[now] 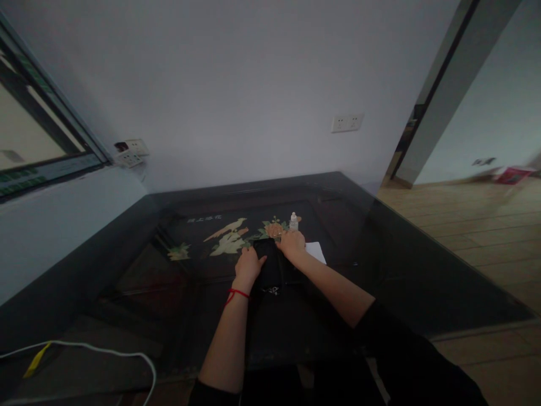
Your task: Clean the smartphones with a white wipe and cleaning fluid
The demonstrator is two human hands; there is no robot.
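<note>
Where the dark glass-topped table point(380, 265) comes nearest, a white cable point(127, 355) with a yellow tag curls over its left corner. Farther in, 2 bare forearms reach to a black pouch point(270, 269) lying flat at the table's middle. A red string point(237, 293) circles the left wrist. The left hand point(248, 264) rests spread and flat on the pouch's left edge, gripping nothing. The right hand point(291, 243) sits curled at its far right corner; whether it pinches the fabric cannot be told. Just right lies a white card point(316, 252), and just beyond the right hand stands 1 small dropper bottle point(293, 221).
</note>
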